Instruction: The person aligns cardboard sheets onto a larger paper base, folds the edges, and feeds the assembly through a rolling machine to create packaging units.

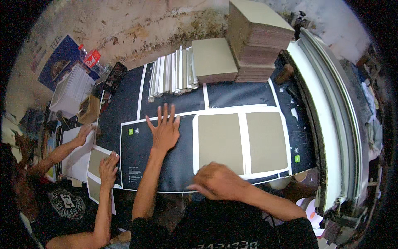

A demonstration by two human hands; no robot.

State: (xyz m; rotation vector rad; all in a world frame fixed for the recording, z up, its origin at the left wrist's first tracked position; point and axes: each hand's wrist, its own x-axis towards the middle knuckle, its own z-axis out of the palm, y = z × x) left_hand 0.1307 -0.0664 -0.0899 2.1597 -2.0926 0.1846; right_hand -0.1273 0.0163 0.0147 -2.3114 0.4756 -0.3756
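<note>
My left hand (165, 135) lies flat with spread fingers on a large dark sheet (143, 145) that has a white border and small printing. My right hand (219, 181) is curled at the near left corner of a white-edged piece, slightly blurred. Its fingertips are tucked out of sight, so whatever they hold is hidden. Two grey-brown boards, a left board (219, 139) and a right board (267, 141), lie side by side there, with a white strip (245, 141) between them and white margins around.
A co-worker's hand (108, 171) presses another sheet with boards at the left. Behind stand a tall board stack (259, 37), a lower stack (213, 58) and several narrow strips (172, 74). A long metal-edged machine (331, 108) borders the right. A bottle (89, 56) stands far left.
</note>
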